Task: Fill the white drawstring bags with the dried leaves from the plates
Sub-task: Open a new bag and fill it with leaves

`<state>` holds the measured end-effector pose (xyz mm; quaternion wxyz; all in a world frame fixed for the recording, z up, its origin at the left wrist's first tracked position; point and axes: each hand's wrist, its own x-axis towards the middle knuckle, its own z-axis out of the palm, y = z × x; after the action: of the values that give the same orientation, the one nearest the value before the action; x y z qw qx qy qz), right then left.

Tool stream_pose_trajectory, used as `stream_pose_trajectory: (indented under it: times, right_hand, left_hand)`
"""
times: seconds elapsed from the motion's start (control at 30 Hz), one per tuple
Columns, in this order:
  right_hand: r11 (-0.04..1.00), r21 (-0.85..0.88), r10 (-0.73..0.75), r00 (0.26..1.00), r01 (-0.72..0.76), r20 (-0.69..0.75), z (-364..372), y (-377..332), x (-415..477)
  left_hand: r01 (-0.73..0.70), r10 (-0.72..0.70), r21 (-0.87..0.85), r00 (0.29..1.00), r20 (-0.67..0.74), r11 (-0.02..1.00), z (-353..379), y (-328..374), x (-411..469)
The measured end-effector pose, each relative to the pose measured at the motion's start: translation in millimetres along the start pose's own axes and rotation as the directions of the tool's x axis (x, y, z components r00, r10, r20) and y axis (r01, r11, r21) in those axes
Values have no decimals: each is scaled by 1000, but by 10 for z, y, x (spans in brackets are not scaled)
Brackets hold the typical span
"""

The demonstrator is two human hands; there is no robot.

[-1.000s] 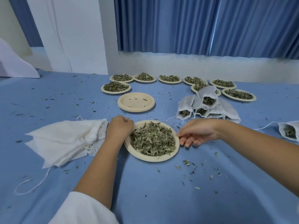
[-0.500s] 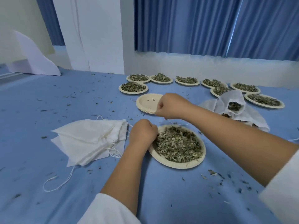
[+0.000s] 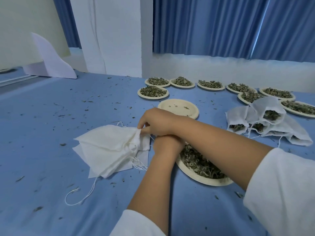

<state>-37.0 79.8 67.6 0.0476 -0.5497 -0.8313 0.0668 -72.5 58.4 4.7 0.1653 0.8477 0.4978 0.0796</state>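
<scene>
A pile of empty white drawstring bags (image 3: 109,150) lies on the blue cloth, left of centre. My right hand (image 3: 156,123) reaches across my left arm and pinches the gathered mouth of the top bag. A paper plate (image 3: 213,183) heaped with dried leaves (image 3: 199,162) sits just right of the pile, partly hidden under my right forearm. My left hand (image 3: 164,143) stays at the plate's left rim, which it grips, and its fingers are covered by my right wrist.
Several filled bags (image 3: 265,121) lie at the right. An empty plate stack (image 3: 179,108) stands behind my hands, and several plates of leaves (image 3: 182,81) line the back by the wall. Leaf crumbs litter the cloth. A loose string (image 3: 80,196) trails from the pile.
My right hand left the plate's right rim, rose, crossed over my left arm and took hold of the top bag's mouth. My left hand stayed at the plate.
</scene>
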Motion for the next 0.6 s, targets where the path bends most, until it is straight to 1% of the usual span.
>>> stream_pose_trajectory:
  times: [0.03,0.07,0.13,0.17,0.27,0.3,0.37,0.43,0.47,0.53,0.6]
  right_hand:
    - [1000,20,-5,1000,5,0,-30,19,-28]
    - [999,40,-4,1000,4,-1,-63,39,-58]
    - [997,80,3,999,0,-36,-135,81,-124]
    - [993,117,14,997,-6,-71,-176,108,-152]
    - [959,282,63,982,-11,-177,-319,188,-228]
    - [943,334,79,976,-8,-201,-366,203,-252]
    - [899,438,117,964,0,-241,-438,220,-279]
    - [874,486,156,954,-12,-257,-492,220,-286]
    - [884,467,168,952,-30,-256,-514,215,-282]
    - [914,395,203,944,-88,-259,-537,216,-260]
    - [897,423,278,909,-130,-311,-529,220,-236]
  left_hand:
    - [22,-23,-13,1000,-12,1000,6,7,20]
    - [61,-64,-72,997,-39,996,8,10,37]
    - [104,-136,-263,985,-104,959,5,23,48]
    - [93,-152,-353,978,-144,931,-6,27,43]
    - [44,-213,-586,951,-224,809,-38,29,17]
    - [23,-227,-649,946,-233,760,-53,33,7]
    - [6,-267,-776,941,-209,630,-84,48,3]
    - [19,-300,-854,940,-161,520,-100,55,10]
    - [24,-304,-871,942,-145,490,-97,55,17]
    - [21,-299,-889,945,-131,457,-84,60,23]
    - [17,-307,-905,943,-126,425,-69,56,30]
